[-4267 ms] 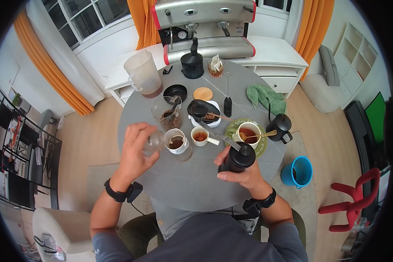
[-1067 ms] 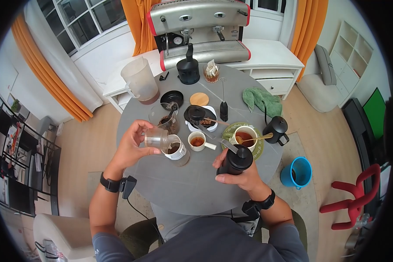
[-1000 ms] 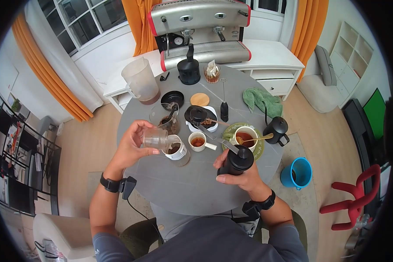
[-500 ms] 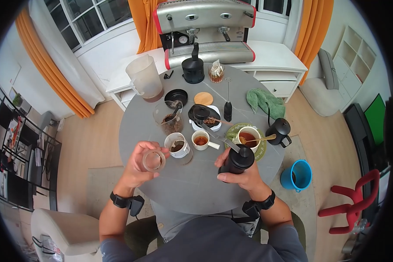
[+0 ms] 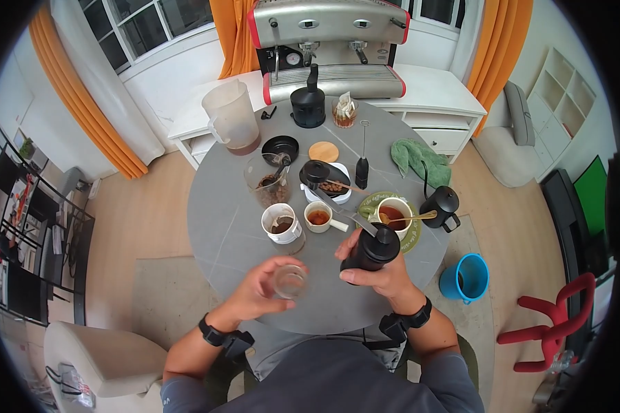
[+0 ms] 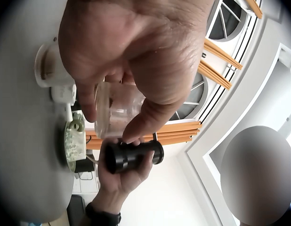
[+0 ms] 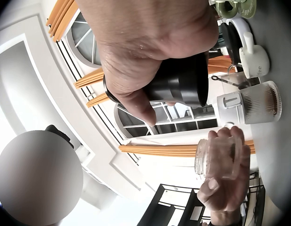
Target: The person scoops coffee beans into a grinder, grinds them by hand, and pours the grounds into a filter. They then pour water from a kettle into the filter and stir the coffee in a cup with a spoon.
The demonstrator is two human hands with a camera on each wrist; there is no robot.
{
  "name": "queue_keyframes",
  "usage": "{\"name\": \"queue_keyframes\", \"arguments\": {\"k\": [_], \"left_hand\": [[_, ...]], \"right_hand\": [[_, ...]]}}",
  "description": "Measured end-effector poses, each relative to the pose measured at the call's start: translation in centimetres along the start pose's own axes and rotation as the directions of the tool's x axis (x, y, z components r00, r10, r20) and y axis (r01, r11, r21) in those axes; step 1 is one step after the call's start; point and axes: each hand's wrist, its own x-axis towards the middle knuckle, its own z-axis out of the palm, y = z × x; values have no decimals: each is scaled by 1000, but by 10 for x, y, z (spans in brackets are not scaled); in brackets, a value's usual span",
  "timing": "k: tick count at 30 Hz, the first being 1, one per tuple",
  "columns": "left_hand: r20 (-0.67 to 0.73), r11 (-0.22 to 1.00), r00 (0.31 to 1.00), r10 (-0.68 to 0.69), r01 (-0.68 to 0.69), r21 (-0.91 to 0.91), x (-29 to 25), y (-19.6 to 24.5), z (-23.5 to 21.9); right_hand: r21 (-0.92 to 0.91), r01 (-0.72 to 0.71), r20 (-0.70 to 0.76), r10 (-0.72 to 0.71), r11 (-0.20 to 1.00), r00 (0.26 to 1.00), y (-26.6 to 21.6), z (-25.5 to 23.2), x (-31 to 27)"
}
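In the head view the left hand (image 5: 263, 289) holds a small clear glass jar (image 5: 291, 281) near the table's front edge. The left wrist view shows the jar (image 6: 118, 110) between thumb and fingers; its inside looks nearly empty with some residue. The right hand (image 5: 386, 272) grips a black cylindrical grinder (image 5: 373, 249), whose crank arm (image 5: 337, 208) reaches up and left to a black knob (image 5: 315, 172). Beyond the jar stands a ribbed glass with a white filter holder (image 5: 281, 221) on it, dark grounds inside. A white cup (image 5: 318, 217) of brown liquid is beside it.
On the grey table (image 5: 220, 206) stand a glass of beans (image 5: 272, 189), a scale with a black tray (image 5: 334, 184), a mug (image 5: 395, 210) with a spoon on a green plate, a black kettle (image 5: 441, 203), a tall pitcher (image 5: 231, 117) and a green towel (image 5: 420, 162).
The left hand was tipping the jar over the filter holder; it has moved back toward the body and to the right, still holding it. The right hand keeps its grip on the grinder.
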Motion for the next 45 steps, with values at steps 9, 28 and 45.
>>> {"name": "queue_keyframes", "arguments": {"k": [9,28,45], "left_hand": [[-11,989,998,-64,62,-132,39,-30,44],[-45,974,986,158,-149,169,65,-49,59],[-225,907,926,304,-209,366,52,-36,79]], "right_hand": [[-15,1,117,1,1000,993,-10,25,13],[-35,66,56,-64,997,996,3,29,13],[-107,115,63,-109,988,992,3,37,9]]}}
